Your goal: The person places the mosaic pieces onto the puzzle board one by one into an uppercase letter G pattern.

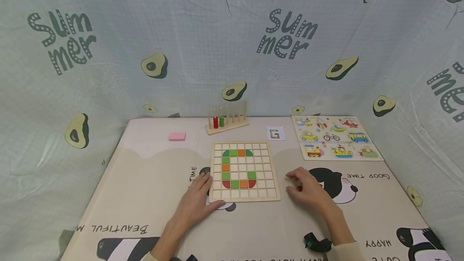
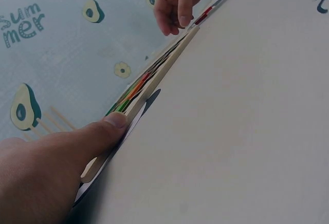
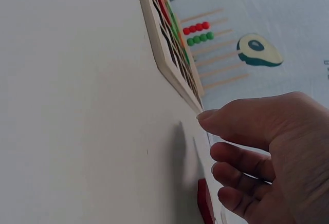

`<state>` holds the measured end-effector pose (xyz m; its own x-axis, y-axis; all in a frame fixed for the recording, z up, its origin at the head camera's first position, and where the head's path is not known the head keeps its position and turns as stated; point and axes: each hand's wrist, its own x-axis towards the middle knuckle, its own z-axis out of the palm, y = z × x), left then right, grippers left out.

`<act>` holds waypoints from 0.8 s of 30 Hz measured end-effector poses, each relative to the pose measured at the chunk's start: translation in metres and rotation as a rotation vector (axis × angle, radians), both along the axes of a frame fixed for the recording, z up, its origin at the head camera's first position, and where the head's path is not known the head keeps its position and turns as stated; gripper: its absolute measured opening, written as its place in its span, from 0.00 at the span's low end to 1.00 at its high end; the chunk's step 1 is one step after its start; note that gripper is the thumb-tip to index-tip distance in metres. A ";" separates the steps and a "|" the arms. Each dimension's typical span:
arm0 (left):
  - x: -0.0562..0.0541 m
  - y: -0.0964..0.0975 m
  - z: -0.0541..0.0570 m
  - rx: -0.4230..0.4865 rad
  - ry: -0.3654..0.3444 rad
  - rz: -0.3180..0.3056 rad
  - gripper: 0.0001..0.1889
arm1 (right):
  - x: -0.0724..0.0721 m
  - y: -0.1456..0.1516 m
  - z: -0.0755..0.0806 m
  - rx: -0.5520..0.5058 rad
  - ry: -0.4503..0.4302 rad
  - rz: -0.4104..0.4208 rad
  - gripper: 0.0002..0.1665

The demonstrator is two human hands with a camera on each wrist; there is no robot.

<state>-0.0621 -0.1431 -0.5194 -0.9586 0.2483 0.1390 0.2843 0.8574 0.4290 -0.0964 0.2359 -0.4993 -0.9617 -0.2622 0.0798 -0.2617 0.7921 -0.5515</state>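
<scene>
A wooden grid board (image 1: 250, 200) lies in front of me in the head view, with green, orange and red tiles (image 1: 226, 167) set into some of its squares in an angular C-like outline. My left hand (image 1: 197, 198) rests at the board's lower left corner. Its fingers lie along the left edge, and the thumb (image 2: 117, 121) touches the near rim in the left wrist view. To the right of the board hovers my right hand (image 1: 308, 188), fingers loosely bent and thumb apart from them. Nothing shows between those fingers (image 3: 241, 162) in the right wrist view.
Behind the board stands a wooden peg rack (image 1: 232, 125) with red and green beads. A pattern card (image 1: 276, 133) showing a G and a vehicle picture board (image 1: 337, 138) lie farther right. A pink block (image 1: 177, 136) sits back left; a black object (image 1: 317, 243) lies near my right forearm.
</scene>
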 end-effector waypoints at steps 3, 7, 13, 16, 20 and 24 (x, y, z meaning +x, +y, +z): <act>0.000 0.000 0.000 0.005 -0.006 0.001 0.48 | 0.003 0.005 0.000 0.011 -0.023 -0.014 0.18; -0.001 0.000 0.001 0.007 -0.018 0.004 0.48 | 0.005 0.009 0.000 0.042 -0.029 -0.031 0.18; 0.000 0.001 0.002 0.009 -0.021 0.005 0.48 | 0.007 0.018 0.000 0.067 -0.027 -0.051 0.17; 0.000 0.001 0.002 0.006 -0.018 0.004 0.48 | 0.009 0.022 0.001 0.069 -0.021 -0.050 0.16; 0.000 0.001 0.002 0.004 -0.009 -0.001 0.48 | 0.010 0.027 0.001 0.084 -0.021 -0.052 0.15; 0.000 0.000 0.002 0.003 -0.012 0.001 0.48 | 0.011 0.031 0.000 0.094 -0.038 -0.053 0.14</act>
